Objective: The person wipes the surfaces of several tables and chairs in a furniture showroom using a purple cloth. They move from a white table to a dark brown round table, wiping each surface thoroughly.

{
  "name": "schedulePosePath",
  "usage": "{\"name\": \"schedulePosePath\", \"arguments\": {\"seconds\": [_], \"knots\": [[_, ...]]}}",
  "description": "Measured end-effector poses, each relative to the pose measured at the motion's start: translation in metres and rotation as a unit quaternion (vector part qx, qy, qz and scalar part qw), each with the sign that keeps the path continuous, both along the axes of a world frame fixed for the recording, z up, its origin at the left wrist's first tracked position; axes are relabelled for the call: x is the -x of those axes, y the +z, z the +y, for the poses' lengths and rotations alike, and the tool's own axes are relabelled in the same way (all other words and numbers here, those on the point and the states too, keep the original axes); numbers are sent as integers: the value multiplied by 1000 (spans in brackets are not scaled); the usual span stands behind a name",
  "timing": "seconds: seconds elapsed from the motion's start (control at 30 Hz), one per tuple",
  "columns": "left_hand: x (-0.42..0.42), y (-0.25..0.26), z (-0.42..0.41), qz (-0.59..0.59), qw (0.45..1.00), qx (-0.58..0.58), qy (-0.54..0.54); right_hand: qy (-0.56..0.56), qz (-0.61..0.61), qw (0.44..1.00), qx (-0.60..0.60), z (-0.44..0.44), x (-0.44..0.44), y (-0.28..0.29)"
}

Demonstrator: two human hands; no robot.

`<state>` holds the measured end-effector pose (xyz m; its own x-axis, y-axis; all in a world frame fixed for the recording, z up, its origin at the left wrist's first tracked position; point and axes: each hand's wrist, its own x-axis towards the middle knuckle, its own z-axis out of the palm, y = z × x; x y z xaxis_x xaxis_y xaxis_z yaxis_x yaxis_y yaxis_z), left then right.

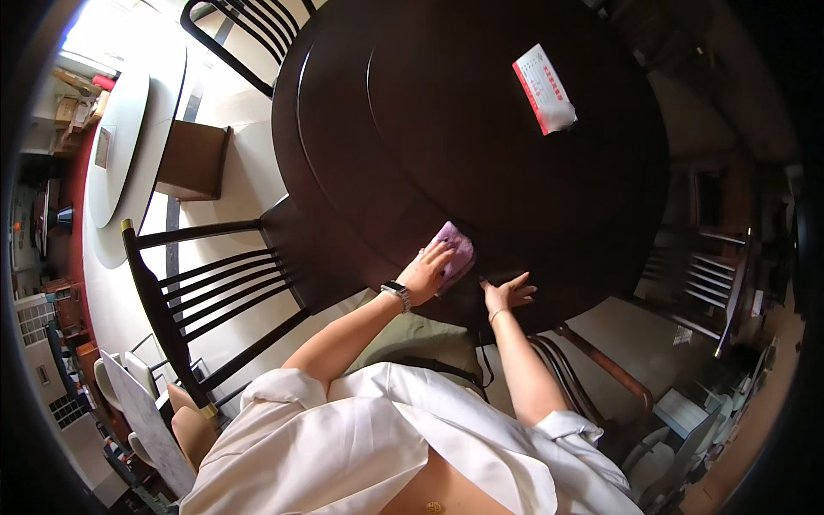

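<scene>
A folded purple cloth (458,254) lies near the front edge of a round dark wooden table (502,193). My left hand (425,273), with a watch on its wrist, rests on the cloth's left side, fingers spread over it and pressing it to the wood. To the right of the cloth, my right hand (508,295) is empty, its fingers apart, at the table's front edge. Whether its fingertips touch the wood I cannot tell.
A white and red box (544,90) bearing print sits at the table's far right. Dark slatted chairs stand around, one at left (219,283), one at far left (251,32), another at right (714,283). Beyond the left chair is a white oval table (119,154).
</scene>
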<state>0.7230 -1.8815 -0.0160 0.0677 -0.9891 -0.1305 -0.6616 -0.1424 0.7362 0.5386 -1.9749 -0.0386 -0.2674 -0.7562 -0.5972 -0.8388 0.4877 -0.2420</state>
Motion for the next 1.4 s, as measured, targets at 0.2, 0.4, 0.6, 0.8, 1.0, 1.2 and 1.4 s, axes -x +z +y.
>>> {"name": "schedulePosePath", "arguments": {"seconds": [0.2, 0.4, 0.6, 0.8, 1.0, 1.2, 1.4], "knots": [[-32, 61, 35, 128, 989, -73, -16, 395, -246, 833, 299, 30, -57, 1], [-12, 116, 97, 330, 919, -136, -171, 601, -127, 767, 187, 20, -74, 17], [-14, 115, 98, 211, 911, -184, -303, 620, -169, 728, 239, 11, -43, 8], [-11, 115, 88, 88, 907, -192, -364, 595, -159, 749, 243, 19, -22, 7], [-16, 107, 84, 10, 939, -90, -333, 591, -166, 753, 235, 19, -14, 3], [-26, 84, 84, 21, 940, -106, -325, 597, -162, 758, 206, 16, -16, 11], [-14, 104, 92, 299, 906, -176, -241, 584, -165, 761, 228, 17, -17, 10]]}}
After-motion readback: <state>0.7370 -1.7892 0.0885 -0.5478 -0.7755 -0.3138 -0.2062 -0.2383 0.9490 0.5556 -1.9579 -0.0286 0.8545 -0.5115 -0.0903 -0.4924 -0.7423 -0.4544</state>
